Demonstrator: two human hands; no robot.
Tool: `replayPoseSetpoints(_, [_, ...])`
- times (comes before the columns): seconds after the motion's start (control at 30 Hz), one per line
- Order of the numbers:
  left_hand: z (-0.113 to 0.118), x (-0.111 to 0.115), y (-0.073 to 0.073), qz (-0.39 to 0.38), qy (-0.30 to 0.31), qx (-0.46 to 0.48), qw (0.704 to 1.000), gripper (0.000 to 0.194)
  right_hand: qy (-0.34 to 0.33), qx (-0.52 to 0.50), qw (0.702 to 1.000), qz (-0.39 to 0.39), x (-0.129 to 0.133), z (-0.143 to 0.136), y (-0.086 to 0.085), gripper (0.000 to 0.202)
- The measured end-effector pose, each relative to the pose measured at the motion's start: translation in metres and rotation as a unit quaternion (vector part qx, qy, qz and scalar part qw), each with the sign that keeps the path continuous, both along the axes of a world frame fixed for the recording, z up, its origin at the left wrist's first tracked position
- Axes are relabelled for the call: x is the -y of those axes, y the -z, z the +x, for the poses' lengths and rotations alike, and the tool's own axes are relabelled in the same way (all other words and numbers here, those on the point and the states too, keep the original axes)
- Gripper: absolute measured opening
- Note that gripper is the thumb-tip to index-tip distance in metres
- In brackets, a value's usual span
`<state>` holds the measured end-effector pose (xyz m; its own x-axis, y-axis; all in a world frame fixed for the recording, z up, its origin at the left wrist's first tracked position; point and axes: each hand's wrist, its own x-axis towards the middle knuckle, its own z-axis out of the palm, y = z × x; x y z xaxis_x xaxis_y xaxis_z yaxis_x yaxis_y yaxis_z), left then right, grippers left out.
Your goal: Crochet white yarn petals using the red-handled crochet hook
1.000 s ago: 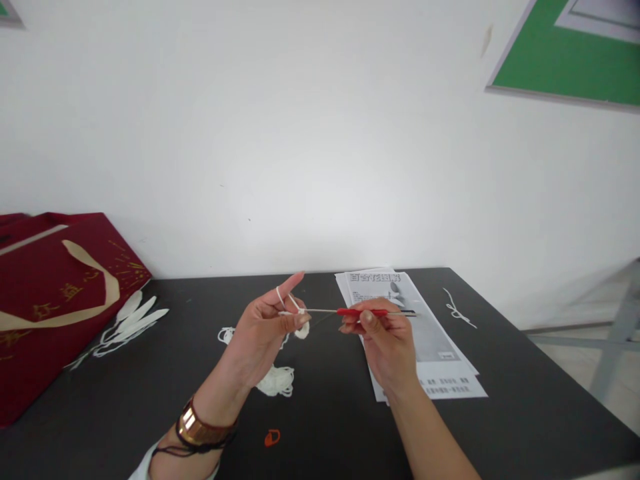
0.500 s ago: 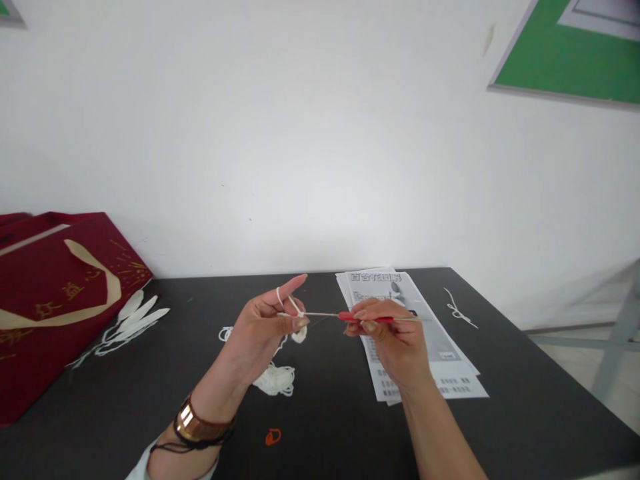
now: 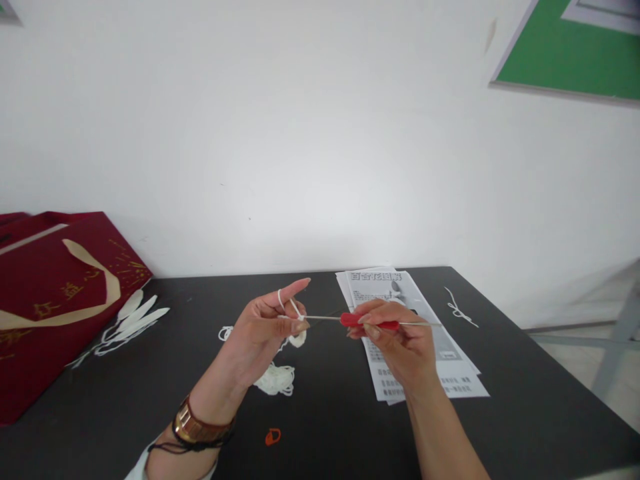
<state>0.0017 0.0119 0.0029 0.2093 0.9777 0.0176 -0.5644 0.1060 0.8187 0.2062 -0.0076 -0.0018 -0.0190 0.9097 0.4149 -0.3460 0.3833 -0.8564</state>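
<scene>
My left hand (image 3: 267,327) pinches a small white crocheted piece (image 3: 298,339) between thumb and a finger, with white yarn (image 3: 281,299) looped round its raised index finger. In my right hand (image 3: 397,333) is a crochet hook (image 3: 349,320) with a red grip and a thin metal shaft. The shaft runs level to the left and meets the yarn at my left fingertips; its tip is hidden there. Below my left hand, a bundle of white yarn (image 3: 276,380) lies on the black table (image 3: 330,427).
Printed sheets (image 3: 425,360) lie under and behind my right hand. An orange stitch marker (image 3: 273,437) is near the front. White crocheted petals (image 3: 135,319) rest beside a dark red bag (image 3: 50,300) at left. A short white yarn piece (image 3: 459,311) lies at right.
My right hand has shifted slightly right and the red grip has turned, showing its broader face. My left hand keeps its pinch, nearly in place.
</scene>
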Motion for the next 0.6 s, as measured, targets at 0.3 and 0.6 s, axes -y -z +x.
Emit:
replayPoseSetpoints(0.3, [-0.002, 0.0, 0.001, 0.014, 0.004, -0.035, 0.999, 0.047, 0.0, -0.019, 1.0, -0.013, -0.002, 0.003, 0.001, 0.006])
replayPoseSetpoints(0.6, [0.001, 0.001, 0.005, 0.066, -0.043, -0.098, 0.992, 0.041, -0.088, -0.119, 0.979, -0.139, -0.016, -0.005, 0.009, 0.013])
